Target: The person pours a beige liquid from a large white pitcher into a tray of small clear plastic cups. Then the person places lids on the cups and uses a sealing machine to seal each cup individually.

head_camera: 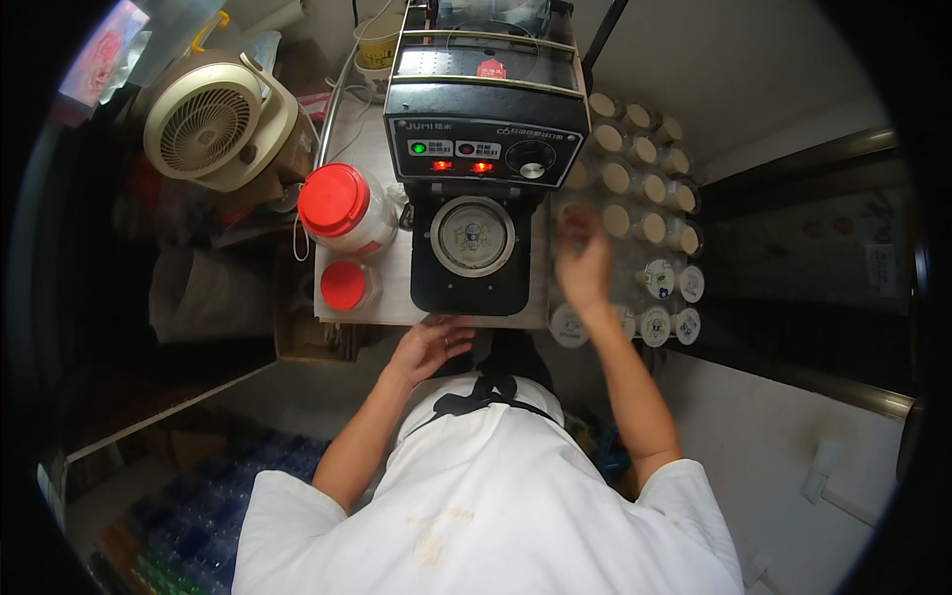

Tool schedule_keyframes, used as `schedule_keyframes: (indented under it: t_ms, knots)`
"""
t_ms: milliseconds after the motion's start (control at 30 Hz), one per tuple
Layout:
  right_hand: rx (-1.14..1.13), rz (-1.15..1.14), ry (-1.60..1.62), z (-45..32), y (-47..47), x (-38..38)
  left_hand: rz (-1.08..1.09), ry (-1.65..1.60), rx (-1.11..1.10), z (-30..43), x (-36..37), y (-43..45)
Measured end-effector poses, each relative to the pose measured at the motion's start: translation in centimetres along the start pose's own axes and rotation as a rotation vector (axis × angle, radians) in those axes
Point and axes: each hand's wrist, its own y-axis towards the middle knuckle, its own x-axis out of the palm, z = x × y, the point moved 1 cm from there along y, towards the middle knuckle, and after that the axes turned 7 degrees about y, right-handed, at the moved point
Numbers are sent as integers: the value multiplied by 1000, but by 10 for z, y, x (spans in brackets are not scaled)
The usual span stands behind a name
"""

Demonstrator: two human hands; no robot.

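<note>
In front of me stands a black cup sealing machine with lit indicator lamps. A round cup with a printed film lid sits in the metal ring of its tray. My left hand is at the table's front edge, just below the tray, fingers spread and nothing in it. My right hand, blurred, reaches over the cups to the right of the machine; its fingers are at a cup, and whether they grip it cannot be told. Rows of cups filled with a beige content stand there, with several lidded cups nearer me.
A large red-lidded jar and a smaller one stand left of the machine. Beyond them is a beige fan. Paper tubs stand behind at left. A wall and a dark framed window bound the right side.
</note>
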Motion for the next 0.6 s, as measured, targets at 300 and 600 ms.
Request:
schedule_keyframes:
  t_ms: [300, 600]
  knots:
    - [-315, -331, -263, -3, -30, 85, -52, 668, 799, 57, 15, 92]
    - [-117, -298, -169, -34, -15, 72, -562, -263, 303, 61, -25, 105]
